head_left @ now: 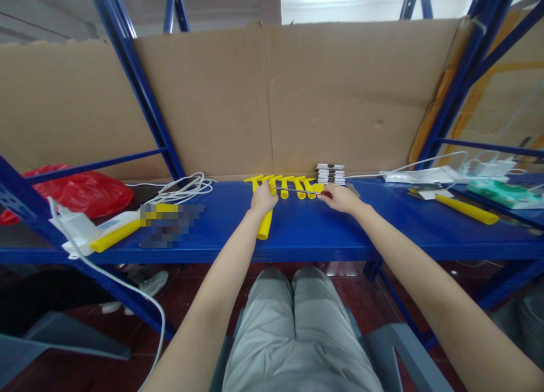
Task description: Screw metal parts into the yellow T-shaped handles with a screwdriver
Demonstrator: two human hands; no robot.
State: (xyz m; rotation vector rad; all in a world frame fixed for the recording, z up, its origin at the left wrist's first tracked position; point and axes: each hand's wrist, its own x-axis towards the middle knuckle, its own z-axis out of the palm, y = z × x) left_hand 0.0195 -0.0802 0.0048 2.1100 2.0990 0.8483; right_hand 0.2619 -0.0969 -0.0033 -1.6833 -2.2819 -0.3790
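Note:
My left hand is closed around a yellow scraper-like handle whose thick round end points toward me. In my right hand is a screwdriver with a dark red grip. Its thin metal shaft runs left, and the tip meets or lies very near the upper part of the yellow handle; my fingers make the exact contact hard to see. Behind and between my hands lies a row of several similar yellow T-shaped handles on the blue shelf top. A stack of small white packs stands just behind my right hand.
A cardboard panel closes the back. Coiled white cable, a red plastic bag and another yellow handle lie left. At right are a yellow-handled scraper and a green packet. Blue posts frame the bench.

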